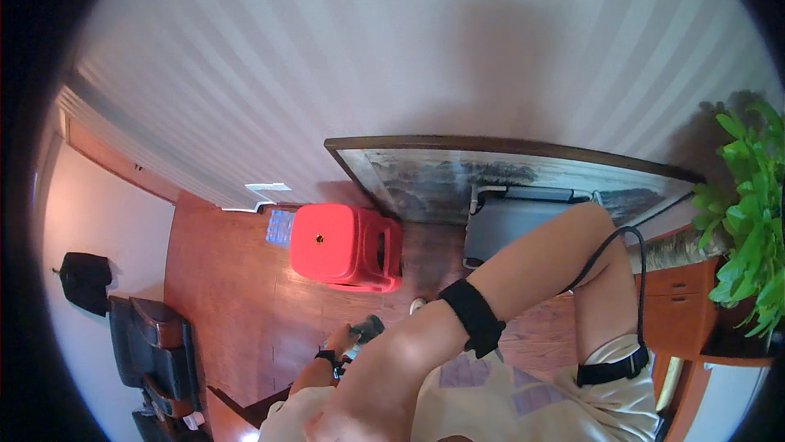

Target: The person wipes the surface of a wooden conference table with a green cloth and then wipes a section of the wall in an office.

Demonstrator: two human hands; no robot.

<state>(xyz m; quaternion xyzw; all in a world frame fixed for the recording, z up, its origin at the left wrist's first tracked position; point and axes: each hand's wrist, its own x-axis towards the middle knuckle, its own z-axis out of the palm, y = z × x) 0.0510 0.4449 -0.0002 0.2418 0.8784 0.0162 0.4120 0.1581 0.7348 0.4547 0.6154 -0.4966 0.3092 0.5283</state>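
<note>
My left hand (342,340), with a black band at the wrist, is low at the centre left, its fingers round a small dark green object (369,329) whose kind is unclear. A light blue part shows just below it. My right arm is bent across my front, its elbow raised toward the wall. A wide black strap circles the right wrist, and a black cable loops from behind the forearm to a band on the right sleeve. My right hand (392,362) lies close to the camera by my left sleeve; its fingers are mostly hidden, so its hold cannot be made out.
A red plastic stool (322,242) stands on the wood floor beside packed bottles (279,227). A framed landscape picture (423,181) leans against the wall behind a grey folded item with a metal frame (512,221). A leafy plant (748,215) and wooden cabinet (674,313) are right; dark armchairs (153,350) are left.
</note>
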